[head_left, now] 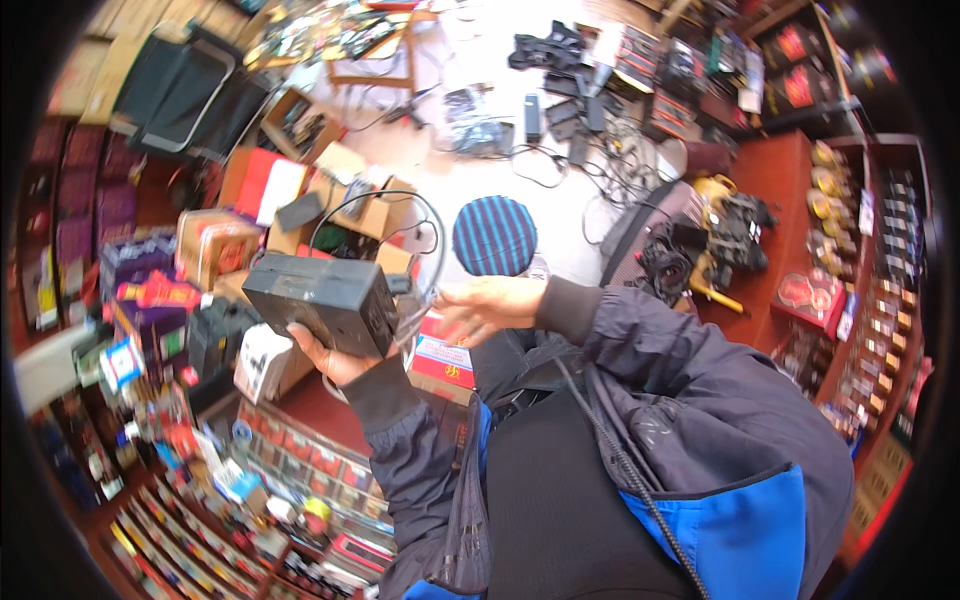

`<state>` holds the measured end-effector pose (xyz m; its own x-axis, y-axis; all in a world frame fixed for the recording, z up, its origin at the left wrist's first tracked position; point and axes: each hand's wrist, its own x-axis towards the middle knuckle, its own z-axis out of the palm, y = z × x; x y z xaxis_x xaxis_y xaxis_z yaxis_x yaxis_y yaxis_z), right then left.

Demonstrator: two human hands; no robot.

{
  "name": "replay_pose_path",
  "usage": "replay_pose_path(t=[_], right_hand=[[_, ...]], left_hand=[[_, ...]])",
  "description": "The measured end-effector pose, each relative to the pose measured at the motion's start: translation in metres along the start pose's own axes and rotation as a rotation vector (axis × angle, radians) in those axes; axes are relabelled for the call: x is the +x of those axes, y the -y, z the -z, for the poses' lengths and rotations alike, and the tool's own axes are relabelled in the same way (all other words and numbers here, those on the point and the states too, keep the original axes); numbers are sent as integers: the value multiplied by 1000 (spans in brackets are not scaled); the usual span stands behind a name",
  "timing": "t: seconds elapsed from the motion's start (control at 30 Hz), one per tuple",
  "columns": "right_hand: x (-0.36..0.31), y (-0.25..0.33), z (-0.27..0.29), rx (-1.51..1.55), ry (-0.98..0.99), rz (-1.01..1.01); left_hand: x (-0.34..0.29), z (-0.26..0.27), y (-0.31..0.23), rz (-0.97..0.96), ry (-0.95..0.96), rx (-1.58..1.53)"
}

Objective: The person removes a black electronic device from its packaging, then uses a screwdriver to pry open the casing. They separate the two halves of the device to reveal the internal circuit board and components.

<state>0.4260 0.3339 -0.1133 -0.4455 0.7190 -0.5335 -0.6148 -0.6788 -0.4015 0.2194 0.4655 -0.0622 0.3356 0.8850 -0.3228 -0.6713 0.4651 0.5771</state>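
My left hand (338, 362) grips a dark grey, box-shaped electrical device (322, 300) from below, its thumb against the near side. A grey cable (438, 225) arcs up behind the device and comes down to the fingertips of my right hand (490, 306). That hand reaches in from the right, its fingers closed at the cable and slightly blurred. More of the cable hangs between the hand and the device's right end. Beyond my right hand stands a round stool (495, 236) with a blue and dark striped seat.
Open cartons (375, 205) and boxes crowd the left. Cables and black adapters (575, 110) lie on the pale floor ahead. A chair (640, 235) piled with black gear is at right, beside bottle-filled shelves (870, 350). A glass display case (310, 455) stands at lower left.
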Motion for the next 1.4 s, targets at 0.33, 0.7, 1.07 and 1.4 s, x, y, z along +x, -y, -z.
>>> replay_pose_path(t=[0.33, 0.7, 1.07, 1.4], right_hand=[[46, -14, 50, 498, -381, 375], [20, -12, 47, 243, -417, 262], [-47, -14, 104, 170, -441, 671], [-109, -48, 151, 558, -444, 1065]], left_hand=[[40, 79, 68, 703, 75, 139], [28, 70, 49, 583, 82, 670], [54, -26, 165, 853, 336, 882], [80, -89, 270, 1125, 600, 1002]])
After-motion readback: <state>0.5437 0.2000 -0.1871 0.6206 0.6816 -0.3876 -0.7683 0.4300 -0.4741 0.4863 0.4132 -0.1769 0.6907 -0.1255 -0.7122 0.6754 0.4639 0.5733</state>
